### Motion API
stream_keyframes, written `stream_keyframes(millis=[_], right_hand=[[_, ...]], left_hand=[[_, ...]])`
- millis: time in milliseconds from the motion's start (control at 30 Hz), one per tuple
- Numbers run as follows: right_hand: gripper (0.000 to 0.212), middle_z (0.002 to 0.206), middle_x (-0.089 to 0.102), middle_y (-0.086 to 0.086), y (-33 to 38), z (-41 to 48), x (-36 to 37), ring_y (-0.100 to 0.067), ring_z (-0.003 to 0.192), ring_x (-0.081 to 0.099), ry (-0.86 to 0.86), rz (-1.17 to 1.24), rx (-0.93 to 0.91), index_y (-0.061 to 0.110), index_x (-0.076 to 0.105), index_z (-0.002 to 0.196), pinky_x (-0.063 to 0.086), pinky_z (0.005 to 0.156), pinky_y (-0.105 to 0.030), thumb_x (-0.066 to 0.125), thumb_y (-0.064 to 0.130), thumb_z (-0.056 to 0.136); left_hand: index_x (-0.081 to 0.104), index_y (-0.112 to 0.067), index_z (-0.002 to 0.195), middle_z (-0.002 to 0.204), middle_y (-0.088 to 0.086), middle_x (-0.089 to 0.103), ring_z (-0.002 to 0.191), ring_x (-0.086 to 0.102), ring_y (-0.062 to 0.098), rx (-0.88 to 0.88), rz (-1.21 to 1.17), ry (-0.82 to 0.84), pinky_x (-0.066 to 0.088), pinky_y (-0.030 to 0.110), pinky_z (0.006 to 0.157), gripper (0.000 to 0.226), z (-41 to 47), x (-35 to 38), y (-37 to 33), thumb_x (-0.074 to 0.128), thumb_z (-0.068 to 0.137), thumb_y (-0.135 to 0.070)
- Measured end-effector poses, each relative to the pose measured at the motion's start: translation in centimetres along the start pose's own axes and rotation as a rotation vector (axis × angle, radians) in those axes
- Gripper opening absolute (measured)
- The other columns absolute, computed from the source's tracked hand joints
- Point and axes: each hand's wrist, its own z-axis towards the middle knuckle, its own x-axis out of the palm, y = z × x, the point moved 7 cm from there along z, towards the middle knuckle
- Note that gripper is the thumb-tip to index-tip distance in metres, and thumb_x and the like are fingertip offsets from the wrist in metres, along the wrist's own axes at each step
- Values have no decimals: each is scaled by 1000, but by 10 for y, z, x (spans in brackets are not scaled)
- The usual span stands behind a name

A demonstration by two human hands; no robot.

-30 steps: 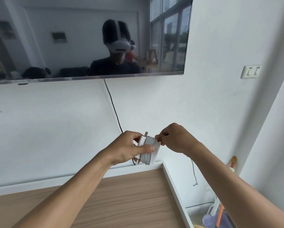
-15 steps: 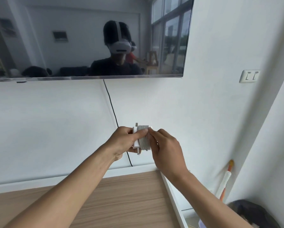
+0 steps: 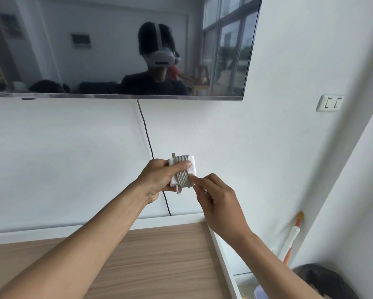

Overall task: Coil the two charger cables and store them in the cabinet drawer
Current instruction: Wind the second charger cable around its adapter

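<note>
A white charger block [image 3: 192, 167] with its pale grey cable [image 3: 183, 176] wound tightly around it is held up in front of the wall. My left hand [image 3: 159, 179] grips the block from the left, thumb pressed across the coils. My right hand [image 3: 219, 203] is just below and right of it, its index fingertip touching the lower right edge of the coil. A short cable end sticks out under the block. No second cable and no drawer are in sight.
The wood-topped cabinet [image 3: 155, 262] lies below my arms, its right edge at the wall. A wall-mounted TV [image 3: 116, 46] hangs above, with a black cord [image 3: 147, 139] running down behind the charger. To the right are a wall socket [image 3: 330, 103], an orange-and-white stick [image 3: 292, 236] and a dark bag [image 3: 323, 281].
My right hand dropped from the top right of the coil to its lower right edge. The charger was lifted a little, and the view shifted slightly right.
</note>
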Motion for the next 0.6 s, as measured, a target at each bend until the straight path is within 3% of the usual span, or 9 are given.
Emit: stream_keyframes(millis=[67,167,400,600], right_hand=[[23,69,48,18,-7,-7,-4,-8,51,39,-49,126,95,20,68,109,29,53,-10,55,7,95],[12,46,30,10,-21,-16,-3,-10,45,24,-86,266,262,23,67,94,22,47,-17,57,16,95],[14,53,35,-2,-37,-17,7,-20,51,21,-59,594,493,26,63,77,19,49,-32,66,36,85],[17,60,52,5,-42,-11,11,-12,48,35,43,648,495,15,66,75,32,48,-20,62,9,91]], left_hand=[[71,0,92,72,13,71,58,66,23,10,-12,2,54,29,51,26,0,-1,-1,74,82,-23],[71,0,89,72,13,69,61,63,25,20,-35,36,54,28,51,25,-2,3,0,73,83,-23],[67,0,86,68,11,66,55,61,20,26,-141,135,50,28,50,27,-6,11,-1,70,80,-26],[65,2,94,74,14,64,61,61,22,54,-114,274,49,29,49,34,-13,15,-5,68,76,-26]])
